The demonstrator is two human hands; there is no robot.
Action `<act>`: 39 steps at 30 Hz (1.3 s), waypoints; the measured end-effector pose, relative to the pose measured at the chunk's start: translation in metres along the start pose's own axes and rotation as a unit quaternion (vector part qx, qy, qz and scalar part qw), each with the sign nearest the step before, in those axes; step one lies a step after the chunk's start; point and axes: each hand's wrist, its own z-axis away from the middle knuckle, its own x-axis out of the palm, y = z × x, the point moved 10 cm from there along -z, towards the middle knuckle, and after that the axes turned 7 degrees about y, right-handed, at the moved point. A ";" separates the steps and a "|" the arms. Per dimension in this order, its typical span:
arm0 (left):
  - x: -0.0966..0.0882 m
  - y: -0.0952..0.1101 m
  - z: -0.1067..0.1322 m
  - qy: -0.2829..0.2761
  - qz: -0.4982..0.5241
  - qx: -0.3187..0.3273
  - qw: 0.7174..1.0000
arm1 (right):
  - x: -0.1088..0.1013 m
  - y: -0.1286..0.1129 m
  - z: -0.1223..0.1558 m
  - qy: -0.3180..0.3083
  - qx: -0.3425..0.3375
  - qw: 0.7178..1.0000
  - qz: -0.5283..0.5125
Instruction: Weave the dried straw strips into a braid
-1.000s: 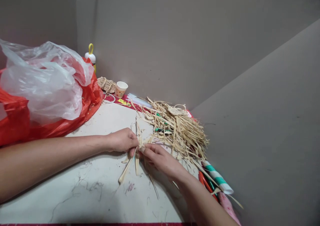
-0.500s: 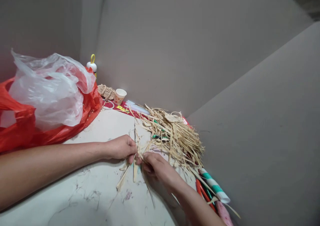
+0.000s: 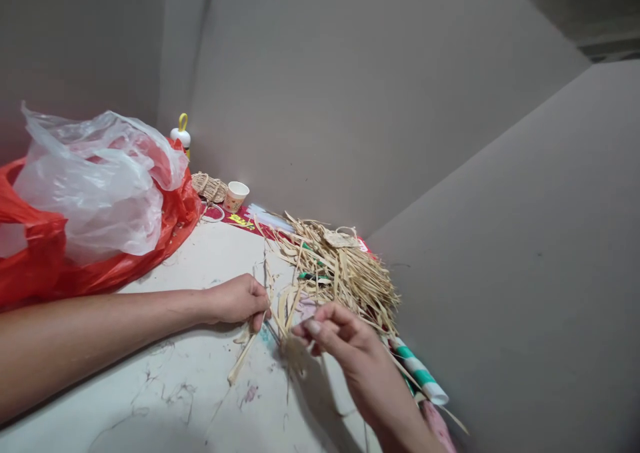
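My left hand [image 3: 243,301] is closed in a pinch on dried straw strips [image 3: 241,365], their ends sticking out above and below the fingertips. A little to the right, my right hand [image 3: 345,346] has its thumb and fingertips together on a straw strip [image 3: 295,354], which is blurred and hangs below the fingers. More loose strips lie between the two hands. Just beyond them spreads a large bundle of dried straw [image 3: 367,279], with a small pale woven piece [image 3: 341,239] on top.
A red plastic bag [image 3: 47,266] with a clear plastic bag [image 3: 95,193] stands left on the white tabletop [image 3: 165,373]. Along the wall are a paper cup [image 3: 236,197], a woven straw piece [image 3: 209,187] and a yellow-looped bottle [image 3: 181,135]. A green-striped roll [image 3: 423,373] lies right.
My right hand has moved right and away from my left hand, drawing straw strips with it. The left hand keeps its pinch in nearly the same place. The view has shifted slightly.
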 end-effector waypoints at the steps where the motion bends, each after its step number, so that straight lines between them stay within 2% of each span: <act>1: -0.001 0.000 0.000 0.003 -0.001 -0.001 1.000 | 0.009 -0.001 -0.001 0.003 -0.010 1.000 -0.006; 6: 0.000 -0.007 0.000 0.005 0.002 -0.028 1.000 | 0.025 0.021 -0.020 0.094 -0.037 0.995 0.028; 9: -0.001 -0.004 0.000 0.010 0.003 -0.017 1.000 | 0.027 0.031 -0.026 0.106 -0.038 0.994 0.014; 17: -0.001 0.007 0.001 0.009 0.012 0.013 1.000 | 0.031 0.037 -0.027 0.095 -0.002 0.996 0.001; 26: 0.000 0.008 0.000 -0.003 -0.012 0.017 1.000 | 0.030 0.035 -0.032 0.086 -0.010 0.996 0.010; 31: 0.003 0.003 0.001 -0.030 -0.030 -0.004 0.999 | 0.030 0.027 -0.035 0.066 -0.021 0.996 0.059; 35: 0.001 0.010 0.002 -0.014 -0.024 0.018 0.999 | 0.033 0.028 -0.037 0.043 -0.020 0.995 0.084; 39: 0.001 0.011 0.000 -0.007 -0.001 0.032 0.999 | 0.032 0.026 -0.035 0.034 -0.029 0.999 0.031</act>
